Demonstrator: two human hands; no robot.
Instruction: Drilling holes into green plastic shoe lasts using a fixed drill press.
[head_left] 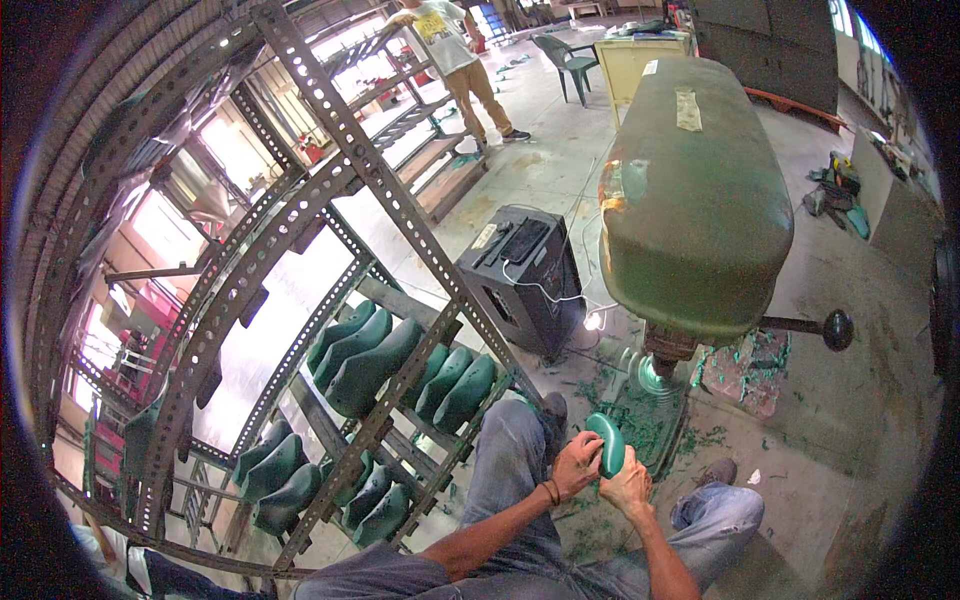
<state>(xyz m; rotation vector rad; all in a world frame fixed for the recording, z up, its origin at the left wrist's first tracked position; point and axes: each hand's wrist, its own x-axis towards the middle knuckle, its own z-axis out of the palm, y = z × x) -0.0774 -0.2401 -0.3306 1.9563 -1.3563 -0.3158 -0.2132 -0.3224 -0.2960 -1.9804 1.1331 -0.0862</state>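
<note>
Two closed grips, left hand (577,465) and right hand (627,485), are clasping a green piece (608,444); someone (465,88) beyond is wearing a printed shirt (438,40).

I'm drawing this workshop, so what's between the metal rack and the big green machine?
In the head view, a black box with a white cable stands between the metal rack and the big green machine.

perforated metal rack (404,215) w/ dk green curved forms (375,370), grey flr (820,400) w/ green shavings (711,436), blk box (512,300)
</note>
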